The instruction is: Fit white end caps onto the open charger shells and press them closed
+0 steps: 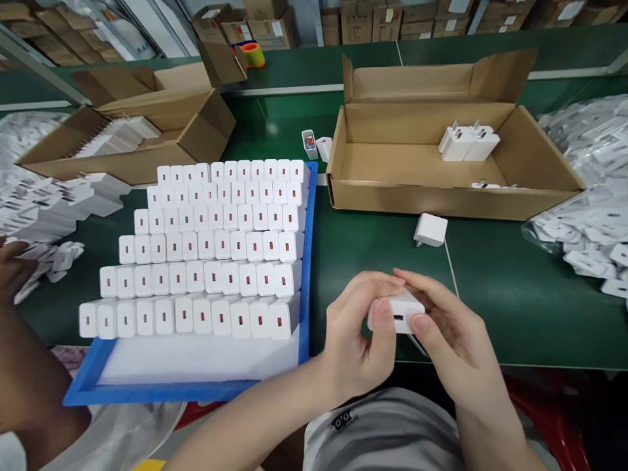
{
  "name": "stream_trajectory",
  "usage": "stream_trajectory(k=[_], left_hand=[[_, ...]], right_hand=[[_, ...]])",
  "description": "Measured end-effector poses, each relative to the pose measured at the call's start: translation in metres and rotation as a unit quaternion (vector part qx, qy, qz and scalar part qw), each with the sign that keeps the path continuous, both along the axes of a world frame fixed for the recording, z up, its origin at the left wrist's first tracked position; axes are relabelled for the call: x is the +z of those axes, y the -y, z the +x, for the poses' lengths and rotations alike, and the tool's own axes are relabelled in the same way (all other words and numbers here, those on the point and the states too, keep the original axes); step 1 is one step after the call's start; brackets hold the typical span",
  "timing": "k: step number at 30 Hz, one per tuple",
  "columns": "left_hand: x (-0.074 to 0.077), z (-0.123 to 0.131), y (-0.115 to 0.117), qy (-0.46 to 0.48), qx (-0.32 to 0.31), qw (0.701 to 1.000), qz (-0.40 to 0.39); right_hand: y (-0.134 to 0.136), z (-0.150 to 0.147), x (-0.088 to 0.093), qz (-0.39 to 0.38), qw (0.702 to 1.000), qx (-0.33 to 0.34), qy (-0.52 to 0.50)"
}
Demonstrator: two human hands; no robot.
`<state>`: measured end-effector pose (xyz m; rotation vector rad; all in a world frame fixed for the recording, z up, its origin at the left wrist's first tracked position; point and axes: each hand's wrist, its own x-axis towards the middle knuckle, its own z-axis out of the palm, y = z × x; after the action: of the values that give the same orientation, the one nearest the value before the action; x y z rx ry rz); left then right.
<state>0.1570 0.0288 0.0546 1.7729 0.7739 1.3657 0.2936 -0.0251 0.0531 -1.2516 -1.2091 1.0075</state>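
Observation:
Between both hands I hold a white USB charger [403,310], its port side facing me. My left hand [360,324] grips its left end, thumb across the front. My right hand [454,337] pinches its right end between thumb and fingers. Another white charger [431,230] lies on the green table just beyond my hands. Left of me a blue-rimmed tray [186,391] carries several rows of white charger bodies [203,316], ports toward me. Two small white pieces [311,144] rest near the tray's far right corner, one showing an open end with parts inside.
An open cardboard box [383,160] at the back right contains a few white plugs [469,142]. A second box [206,131] stands back left. Bagged white parts [589,196] lie far right. A co-worker's arm [29,373] is at left, beside piled chargers [63,203].

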Motion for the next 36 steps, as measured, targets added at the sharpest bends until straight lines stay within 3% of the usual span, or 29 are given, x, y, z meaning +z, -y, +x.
stream_trajectory(k=[11,25,36], left_hand=[[-0.002,0.0,-0.003,0.011,0.006,0.999,0.05],[-0.004,-0.001,-0.003,0.021,-0.038,0.997,0.071],[-0.001,-0.005,-0.005,-0.026,-0.02,0.99,0.139]], right_hand=[[0.003,-0.01,0.0,0.029,0.999,-0.038,0.026],[0.009,-0.006,-0.002,0.051,0.998,-0.032,0.031],[0.012,-0.004,-0.002,0.023,0.996,-0.01,-0.081]])
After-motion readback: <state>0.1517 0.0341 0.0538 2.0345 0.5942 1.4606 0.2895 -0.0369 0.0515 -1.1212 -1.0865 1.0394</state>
